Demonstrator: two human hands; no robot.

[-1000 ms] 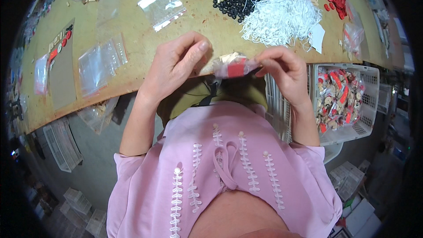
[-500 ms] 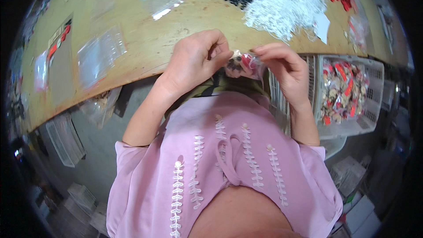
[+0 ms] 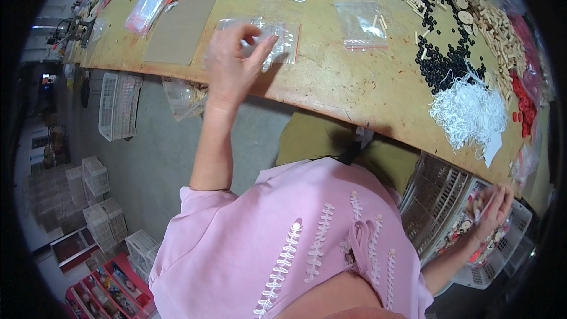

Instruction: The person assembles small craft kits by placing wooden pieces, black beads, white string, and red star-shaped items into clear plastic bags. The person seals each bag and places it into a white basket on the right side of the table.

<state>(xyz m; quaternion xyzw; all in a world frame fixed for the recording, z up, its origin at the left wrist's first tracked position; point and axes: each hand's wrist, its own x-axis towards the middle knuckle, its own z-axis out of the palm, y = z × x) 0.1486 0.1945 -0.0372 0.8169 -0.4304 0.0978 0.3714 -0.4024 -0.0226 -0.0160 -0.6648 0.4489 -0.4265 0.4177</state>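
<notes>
My left hand [image 3: 233, 62] hovers over a few clear zip bags [image 3: 286, 44] near the table's front edge. Its thumb stands apart from the curled fingers, and no object shows between them. Low on the right, my right hand [image 3: 496, 215] is over a white plastic basket [image 3: 512, 248]. A small clear plastic bag [image 3: 483, 204] with pieces in it appears pinched in its fingers; their grip is partly hidden. Below that hand, the basket holds many small bags of red, black and wooden pieces [image 3: 458, 230].
Black beads [image 3: 437, 62], wooden pieces [image 3: 505, 47], red pieces [image 3: 524, 103] and a heap of white cord [image 3: 466, 112] cover the table's right side. Single clear bags [image 3: 361, 26] lie mid-table. At left, a grey board [image 3: 177, 35] carries sample pieces; crates [image 3: 118, 106] stand below.
My hands have parted: the right carried the small filled bag down to the basket at right, the left moved over the clear bags. The view has turned left.
</notes>
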